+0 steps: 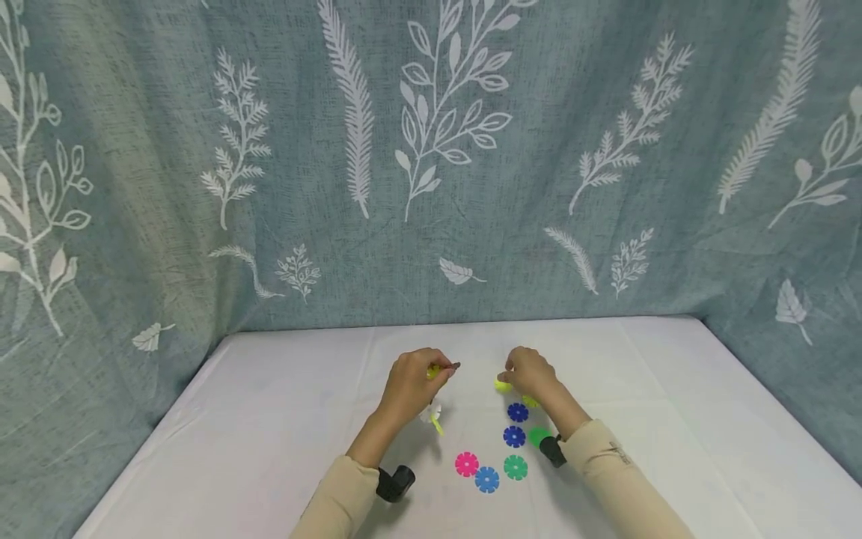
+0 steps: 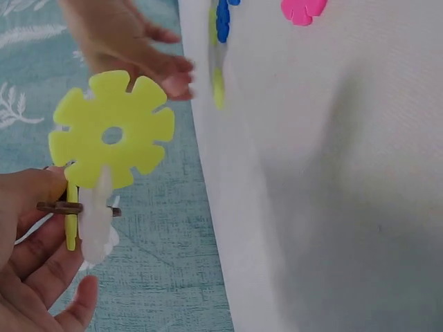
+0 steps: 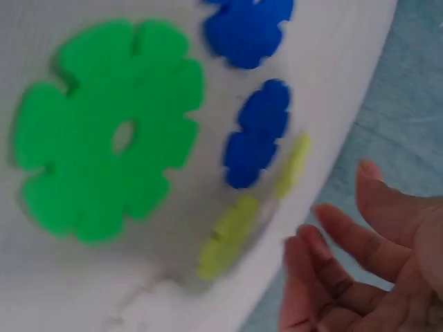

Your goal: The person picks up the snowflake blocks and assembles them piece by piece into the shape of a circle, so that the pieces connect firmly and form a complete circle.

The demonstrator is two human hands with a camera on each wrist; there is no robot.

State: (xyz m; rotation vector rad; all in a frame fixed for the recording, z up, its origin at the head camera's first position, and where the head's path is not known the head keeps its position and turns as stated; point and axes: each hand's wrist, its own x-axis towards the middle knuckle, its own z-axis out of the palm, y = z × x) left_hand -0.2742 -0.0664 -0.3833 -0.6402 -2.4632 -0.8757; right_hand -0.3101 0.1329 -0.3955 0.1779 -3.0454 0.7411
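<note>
My left hand [image 1: 409,383] pinches a joined cluster of notched flower-shaped discs above the table. In the left wrist view, a yellow disc [image 2: 79,131] faces the camera, while a white disc [image 2: 95,232] and a brown disc [image 2: 59,207] appear edge-on, with another yellow piece [image 2: 71,232] beside the fingers. My right hand [image 1: 532,372] hovers at the right with loosely bent fingers; nothing shows between them in the right wrist view. Just below it are two yellow discs [image 3: 228,238] on the cloth, the nearer one partly covered by the hand in the head view.
On the white-covered table [image 1: 283,419] lie two dark blue discs [image 1: 515,436], a bright green disc [image 1: 539,436], a teal-green disc [image 1: 515,467], a light blue disc [image 1: 487,479] and a pink disc [image 1: 467,464]. A leaf-patterned curtain [image 1: 303,187] hangs behind.
</note>
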